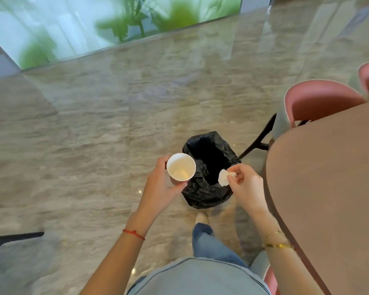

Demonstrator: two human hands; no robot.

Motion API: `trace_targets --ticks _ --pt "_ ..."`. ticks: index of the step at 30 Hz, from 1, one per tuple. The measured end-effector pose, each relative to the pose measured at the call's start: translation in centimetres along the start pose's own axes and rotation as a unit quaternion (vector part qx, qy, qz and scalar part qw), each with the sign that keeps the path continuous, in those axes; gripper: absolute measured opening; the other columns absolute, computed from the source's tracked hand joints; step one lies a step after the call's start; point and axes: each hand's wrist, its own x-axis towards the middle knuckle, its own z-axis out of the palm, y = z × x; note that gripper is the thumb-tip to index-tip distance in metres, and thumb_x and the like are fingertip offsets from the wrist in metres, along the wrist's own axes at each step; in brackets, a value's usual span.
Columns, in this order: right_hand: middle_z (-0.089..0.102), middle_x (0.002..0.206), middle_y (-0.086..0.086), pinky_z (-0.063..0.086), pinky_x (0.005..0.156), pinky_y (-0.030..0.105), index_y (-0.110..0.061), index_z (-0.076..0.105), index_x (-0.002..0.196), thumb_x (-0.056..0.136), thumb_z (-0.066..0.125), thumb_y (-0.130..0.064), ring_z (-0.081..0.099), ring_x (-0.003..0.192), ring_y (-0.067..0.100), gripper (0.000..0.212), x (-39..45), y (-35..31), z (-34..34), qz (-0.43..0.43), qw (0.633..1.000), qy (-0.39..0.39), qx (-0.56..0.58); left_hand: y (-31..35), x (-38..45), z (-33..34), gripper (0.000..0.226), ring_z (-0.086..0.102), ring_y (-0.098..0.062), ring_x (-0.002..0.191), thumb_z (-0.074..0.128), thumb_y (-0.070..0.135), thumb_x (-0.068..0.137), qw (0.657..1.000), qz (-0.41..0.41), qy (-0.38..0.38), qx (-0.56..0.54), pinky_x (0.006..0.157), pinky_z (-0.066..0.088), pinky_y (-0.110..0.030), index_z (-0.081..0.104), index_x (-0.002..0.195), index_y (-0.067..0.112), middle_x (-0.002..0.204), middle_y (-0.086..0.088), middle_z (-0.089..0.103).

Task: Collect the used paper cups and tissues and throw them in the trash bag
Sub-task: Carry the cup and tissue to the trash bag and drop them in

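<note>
I observe the left hand (158,186) with fingers and thumb wrapped round a paper cup (181,169), held upright with its mouth open toward me, just left of the black trash bag (209,167) standing open on the stone floor (83,135). The right hand (246,185) pinches a crumpled white tissue (224,177) between thumb and fingertips, the tissue sitting over the bag's near right rim. To the right of that hand I note a brown table (328,188) and, beyond it, a pink chair (320,99).
</note>
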Motion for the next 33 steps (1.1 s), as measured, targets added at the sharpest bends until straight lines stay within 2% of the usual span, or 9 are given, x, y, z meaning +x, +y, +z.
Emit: trace_targets --ticks 4,7,14,20,22,25,29,32,33 --pt "0.06 0.081 -0.004 0.045 0.07 0.022 -0.021 0.063 0.096 0.087 0.063 -0.013 0.055 0.072 0.006 0.012 9.7 2.3 2.3 0.039 0.999 -0.031 -0.019 -1.7 10.3 3.5 0.071 0.047 0.002 0.096 0.087 0.037 0.066 0.999 -0.004 -0.032 0.017 0.069 0.039 -0.005 0.038 0.118 0.038 0.111 0.018 0.051" --pt "0.061 0.089 -0.003 0.049 0.074 0.027 -0.018 0.062 0.099 0.087 0.06 -0.014 0.056 0.075 0.009 0.012 15.6 4.4 4.0 0.057 0.995 -0.068 -0.043 -3.2 17.0 6.3 0.072 0.046 0.0 0.097 0.086 0.042 0.066 0.997 -0.036 -0.064 0.017 0.068 0.037 -0.008 0.038 0.119 0.037 0.113 0.018 0.05" --pt "0.063 0.091 -0.002 0.052 0.081 0.029 -0.018 0.062 0.106 0.086 0.067 -0.025 0.061 0.083 0.014 0.022 24.0 8.4 6.9 0.151 0.977 -0.141 -0.046 -5.7 27.7 11.9 0.068 0.048 -0.01 0.107 0.086 0.03 0.069 0.986 -0.079 -0.142 0.019 0.084 0.039 -0.023 0.043 0.122 0.027 0.118 0.01 0.051" --pt "0.063 0.096 -0.004 0.048 0.071 0.022 -0.019 0.062 0.11 0.087 0.065 -0.025 0.059 0.079 0.008 0.024 27.2 9.0 6.5 0.192 0.971 -0.14 -0.039 -7.0 31.6 13.7 0.083 0.036 -0.023 0.138 0.08 0.015 0.076 0.966 -0.119 -0.228 0.041 0.113 0.031 -0.037 0.034 0.145 0.011 0.149 -0.006 0.038" --pt "0.063 0.101 -0.006 0.042 0.069 0.015 -0.021 0.062 0.111 0.089 0.064 -0.026 0.059 0.087 0.009 0.023 27.7 8.6 5.6 0.181 0.975 -0.12 -0.039 -6.6 32.3 13.2 0.078 0.035 -0.02 0.138 0.077 0.02 0.081 0.97 -0.099 -0.218 0.047 0.112 0.031 -0.033 0.034 0.146 0.014 0.15 -0.003 0.038" --pt "0.063 0.109 -0.006 0.038 0.084 0.017 -0.017 0.063 0.117 0.09 0.063 -0.026 0.055 0.106 0.011 0.028 28.1 7.3 3.7 0.132 0.986 -0.08 -0.058 -5.0 33.1 11.5 0.061 0.043 -0.015 0.132 0.069 0.031 0.088 0.974 -0.045 -0.212 0.067 0.107 0.039 -0.034 0.042 0.141 0.021 0.144 0.003 0.046" --pt "0.063 0.121 -0.004 0.034 0.098 0.021 -0.017 0.061 0.124 0.09 0.063 -0.027 0.048 0.121 0.013 0.035 27.3 5.3 0.8 0.088 0.993 -0.03 -0.075 -2.2 33.0 8.4 0.04 0.055 -0.006 0.094 0.063 0.035 0.091 0.975 0.042 -0.205 0.079 0.09 0.05 -0.028 0.054 0.13 0.032 0.125 0.007 0.063" --pt "0.06 0.125 -0.005 0.032 0.102 0.022 -0.018 0.059 0.127 0.09 0.063 -0.028 0.045 0.125 0.013 0.038 26.0 4.0 -1.1 0.085 0.993 -0.004 -0.082 -0.6 32.5 6.3 0.038 0.055 -0.003 0.114 0.063 0.034 0.092 0.974 0.095 -0.187 0.085 0.091 0.036 -0.008 0.055 0.129 0.031 0.133 0.014 0.057" --pt "0.06 0.125 -0.005 0.032 0.103 0.023 -0.018 0.058 0.127 0.09 0.063 -0.028 0.045 0.125 0.013 0.039 25.5 3.7 -1.5 0.084 0.993 0.007 -0.083 -0.1 32.3 5.7 0.038 0.058 -0.003 0.109 0.062 0.035 0.092 0.974 0.105 -0.182 0.084 0.087 0.035 -0.004 0.055 0.129 0.031 0.132 0.015 0.057"
